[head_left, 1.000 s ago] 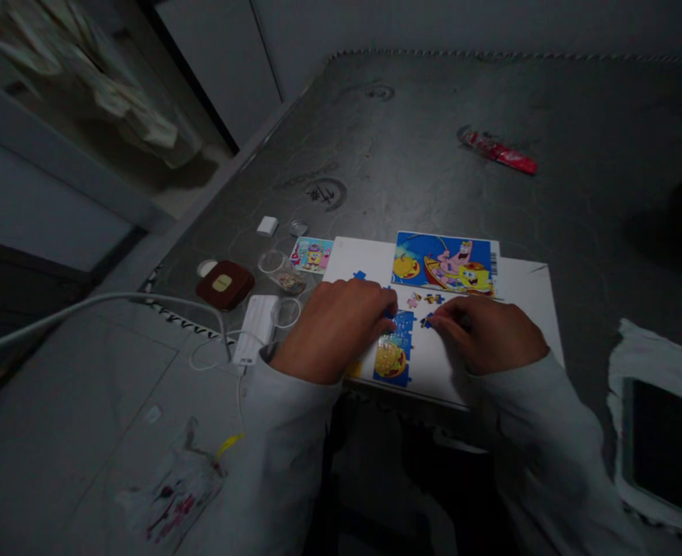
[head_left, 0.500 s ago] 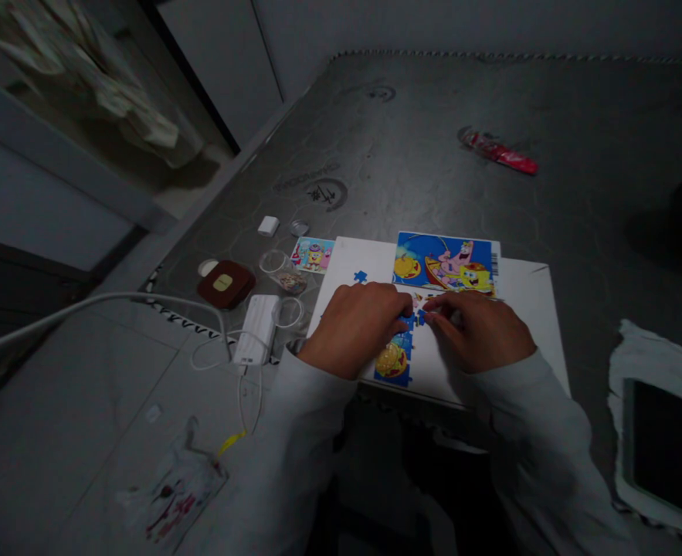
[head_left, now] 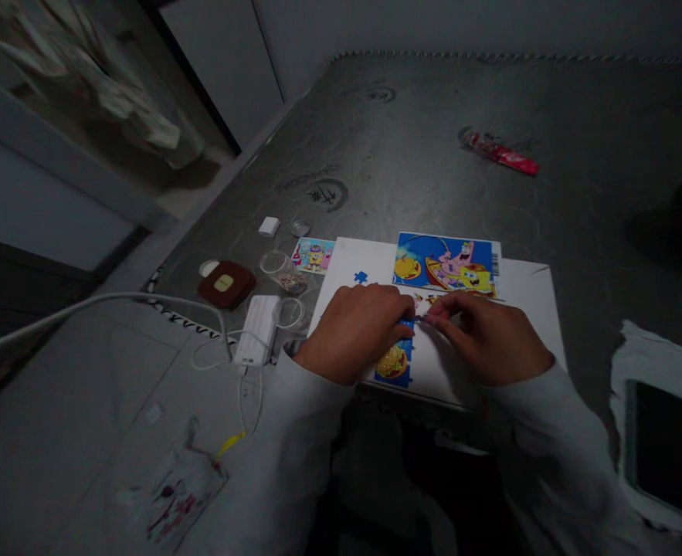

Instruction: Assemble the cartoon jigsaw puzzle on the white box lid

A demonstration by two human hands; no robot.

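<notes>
My right hand (head_left: 488, 336) pinches a small jigsaw puzzle piece (head_left: 421, 317) between thumb and fingertips, seen nearly edge-on. The piece is at the upper right edge of a joined strip of blue jigsaw puzzle (head_left: 392, 369) with a burger printed on it. My left hand (head_left: 361, 328) has its fingers curled onto the upper part of that strip and hides much of it. A loose blue piece (head_left: 361, 276) lies beyond the left knuckles. Other pieces (head_left: 433, 299) peek out behind the right fingers. Beyond them rests a cartoon picture card (head_left: 448, 262).
Everything is on a white board (head_left: 529, 316) at the edge of a dark covered surface. To the left are a clear cup (head_left: 283, 272), a brown case (head_left: 226, 284), and a white power bank (head_left: 258, 328) with cables. A phone (head_left: 662, 448) lies right; a red packet (head_left: 500, 150) lies farther back.
The piece in my right hand has turned from showing its blue face to nearly edge-on. My right hand and wrist have shifted slightly right and down. The left hand is almost unmoved.
</notes>
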